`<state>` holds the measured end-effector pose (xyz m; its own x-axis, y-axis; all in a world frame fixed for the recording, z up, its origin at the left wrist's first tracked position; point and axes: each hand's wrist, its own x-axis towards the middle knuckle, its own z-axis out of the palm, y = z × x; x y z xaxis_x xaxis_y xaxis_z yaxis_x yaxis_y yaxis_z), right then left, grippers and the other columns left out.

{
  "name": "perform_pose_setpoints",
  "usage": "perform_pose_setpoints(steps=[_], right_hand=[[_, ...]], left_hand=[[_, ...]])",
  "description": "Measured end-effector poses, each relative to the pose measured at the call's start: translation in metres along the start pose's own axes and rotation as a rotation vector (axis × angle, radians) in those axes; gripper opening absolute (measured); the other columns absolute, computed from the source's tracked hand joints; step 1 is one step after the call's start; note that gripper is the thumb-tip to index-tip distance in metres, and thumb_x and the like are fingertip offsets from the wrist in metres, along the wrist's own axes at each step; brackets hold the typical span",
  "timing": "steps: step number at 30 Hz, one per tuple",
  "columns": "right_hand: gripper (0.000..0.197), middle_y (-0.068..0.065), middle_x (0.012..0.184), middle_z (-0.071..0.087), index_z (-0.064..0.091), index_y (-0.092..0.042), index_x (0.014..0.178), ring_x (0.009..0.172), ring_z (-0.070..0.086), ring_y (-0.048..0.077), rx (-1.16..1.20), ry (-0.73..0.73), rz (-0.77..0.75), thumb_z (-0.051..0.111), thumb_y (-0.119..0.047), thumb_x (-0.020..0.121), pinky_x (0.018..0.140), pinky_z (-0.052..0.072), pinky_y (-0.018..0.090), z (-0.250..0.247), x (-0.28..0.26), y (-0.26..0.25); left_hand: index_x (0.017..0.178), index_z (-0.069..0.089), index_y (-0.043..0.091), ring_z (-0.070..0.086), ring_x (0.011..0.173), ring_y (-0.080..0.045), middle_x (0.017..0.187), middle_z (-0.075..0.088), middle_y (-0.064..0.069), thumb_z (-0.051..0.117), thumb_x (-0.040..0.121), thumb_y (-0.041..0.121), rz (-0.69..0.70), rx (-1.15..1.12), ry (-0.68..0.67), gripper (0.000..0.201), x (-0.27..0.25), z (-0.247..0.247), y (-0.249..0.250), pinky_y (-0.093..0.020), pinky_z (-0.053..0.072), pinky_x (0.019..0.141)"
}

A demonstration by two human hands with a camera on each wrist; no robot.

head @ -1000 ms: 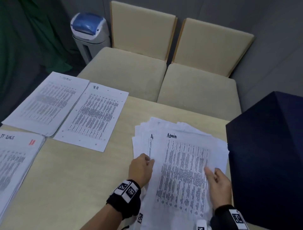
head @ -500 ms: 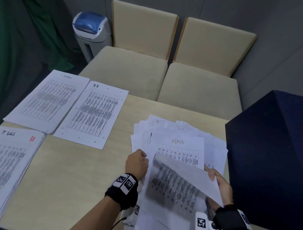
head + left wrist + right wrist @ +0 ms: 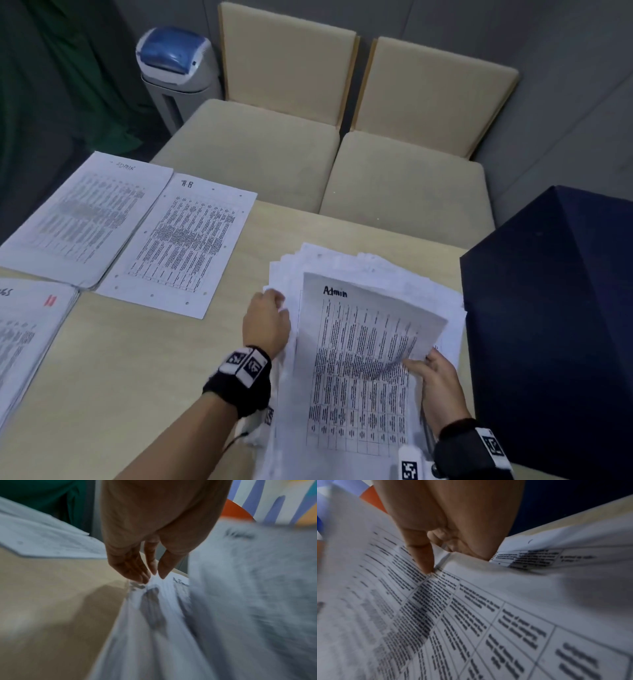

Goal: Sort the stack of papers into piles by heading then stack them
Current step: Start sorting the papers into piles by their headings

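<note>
A loose, fanned stack of printed papers (image 3: 394,270) lies on the table's near right. Above it, a sheet headed "Admin" (image 3: 359,359) is lifted and bowed. My right hand (image 3: 421,365) pinches its right edge, thumb on top (image 3: 423,555) and fingers underneath. My left hand (image 3: 274,298) rests its straight fingertips (image 3: 137,574) on the stack's left edge, beside the raised sheet. Three sorted piles lie to the left: a faintly headed pile (image 3: 85,212), an "HR" pile (image 3: 181,246), and an "IT logs" pile (image 3: 24,335).
A dark blue box (image 3: 555,325) stands close to the right of the stack. Two beige chairs (image 3: 260,154) (image 3: 411,185) are behind the table (image 3: 137,377), with a white and blue bin (image 3: 174,65) at the back left.
My right hand has lifted the Admin sheet off the stack by its right edge, and it now hangs bowed over the stack. The left hand has stayed at the stack's left edge.
</note>
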<state>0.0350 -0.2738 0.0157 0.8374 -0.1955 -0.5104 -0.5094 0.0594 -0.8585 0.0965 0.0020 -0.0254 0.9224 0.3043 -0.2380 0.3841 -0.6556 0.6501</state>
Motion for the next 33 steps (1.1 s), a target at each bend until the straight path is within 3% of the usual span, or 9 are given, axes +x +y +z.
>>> perform_pose_setpoints(steps=[5, 8, 11, 15, 18, 21, 28, 30, 33], right_hand=[[0.038, 0.001, 0.122, 0.071, 0.062, -0.009, 0.128, 0.117, 0.065, 0.015, -0.008, -0.067, -0.067, 0.066, -0.005, 0.09, 0.107, 0.045, 0.038, -0.009, 0.005, 0.004], [0.024, -0.002, 0.105, 0.076, 0.074, -0.007, 0.101, 0.107, 0.068, 0.016, -0.054, -0.055, -0.092, 0.059, 0.009, 0.09, 0.097, 0.049, 0.035, -0.012, 0.01, 0.002], [0.036, 0.006, 0.105, 0.073, 0.069, -0.003, 0.066, 0.104, 0.063, 0.032, 0.047, -0.064, -0.052, 0.048, 0.02, 0.084, 0.084, 0.046, 0.043, -0.014, 0.014, 0.002], [0.028, 0.01, 0.106, 0.073, 0.069, 0.001, 0.076, 0.098, 0.067, 0.026, 0.035, -0.074, -0.075, 0.047, 0.017, 0.085, 0.075, 0.053, 0.039, -0.016, 0.013, 0.002], [0.021, 0.01, 0.099, 0.075, 0.068, 0.007, 0.09, 0.094, 0.069, 0.018, -0.035, -0.057, -0.118, 0.049, 0.016, 0.086, 0.081, 0.049, 0.029, -0.013, 0.01, -0.001], [0.024, 0.017, 0.096, 0.073, 0.068, -0.003, 0.077, 0.089, 0.069, 0.024, -0.012, -0.046, -0.129, 0.05, 0.009, 0.087, 0.081, 0.05, 0.036, -0.012, 0.012, 0.001], [0.018, 0.014, 0.099, 0.074, 0.057, -0.001, 0.068, 0.094, 0.068, 0.028, 0.102, 0.017, -0.108, 0.052, 0.005, 0.084, 0.08, 0.048, 0.037, -0.01, 0.016, 0.001], [0.008, 0.008, 0.11, 0.075, 0.056, 0.0, 0.07, 0.105, 0.069, 0.025, 0.114, 0.021, -0.117, 0.057, -0.006, 0.075, 0.089, 0.046, 0.037, -0.008, 0.019, 0.005], [0.034, 0.004, 0.121, 0.072, 0.06, 0.013, 0.084, 0.116, 0.064, 0.022, 0.139, -0.007, -0.085, 0.055, -0.013, 0.063, 0.107, 0.041, 0.041, -0.012, 0.026, 0.008]], left_hand=[[0.138, 0.051, 0.014, 0.057, 0.115, -0.028, 0.127, 0.059, -0.007, 0.068, 0.087, 0.023, 0.213, 0.126, -0.159, 0.054, 0.057, -0.016, 0.018, -0.043, 0.046, 0.098], [0.127, 0.061, 0.019, 0.059, 0.108, -0.026, 0.115, 0.064, -0.006, 0.07, 0.087, 0.029, 0.28, 0.27, -0.209, 0.042, 0.071, -0.016, 0.03, -0.04, 0.047, 0.093], [0.107, 0.069, 0.021, 0.061, 0.096, -0.025, 0.097, 0.067, -0.002, 0.071, 0.086, 0.033, 0.35, 0.261, -0.106, 0.025, 0.073, -0.014, 0.033, -0.037, 0.046, 0.083], [0.076, 0.068, 0.016, 0.057, 0.074, -0.027, 0.073, 0.063, 0.0, 0.068, 0.088, 0.032, 0.651, 0.385, 0.121, 0.02, 0.068, -0.014, 0.032, -0.032, 0.031, 0.066], [0.074, 0.062, 0.017, 0.053, 0.069, -0.024, 0.071, 0.059, 0.001, 0.049, 0.096, 0.035, 0.896, 0.514, 0.254, 0.031, 0.064, -0.019, 0.035, -0.033, 0.031, 0.063], [0.079, 0.056, 0.019, 0.049, 0.074, -0.024, 0.077, 0.057, 0.002, 0.043, 0.098, 0.036, 0.974, 0.583, 0.339, 0.029, 0.06, -0.027, 0.042, -0.036, 0.031, 0.065], [0.076, 0.06, 0.012, 0.05, 0.069, -0.024, 0.079, 0.062, -0.002, 0.061, 0.097, 0.028, 0.941, 0.317, 0.484, 0.027, 0.028, -0.041, 0.055, -0.037, 0.037, 0.06], [0.081, 0.059, 0.012, 0.053, 0.062, -0.018, 0.073, 0.061, 0.002, 0.053, 0.099, 0.031, 0.717, -0.036, 0.273, 0.027, 0.007, -0.037, 0.057, -0.037, 0.044, 0.058], [0.096, 0.052, 0.016, 0.054, 0.055, 0.0, 0.069, 0.059, 0.012, 0.058, 0.097, 0.039, 0.31, -0.42, -0.124, 0.023, -0.011, -0.018, 0.043, -0.022, 0.04, 0.054]])
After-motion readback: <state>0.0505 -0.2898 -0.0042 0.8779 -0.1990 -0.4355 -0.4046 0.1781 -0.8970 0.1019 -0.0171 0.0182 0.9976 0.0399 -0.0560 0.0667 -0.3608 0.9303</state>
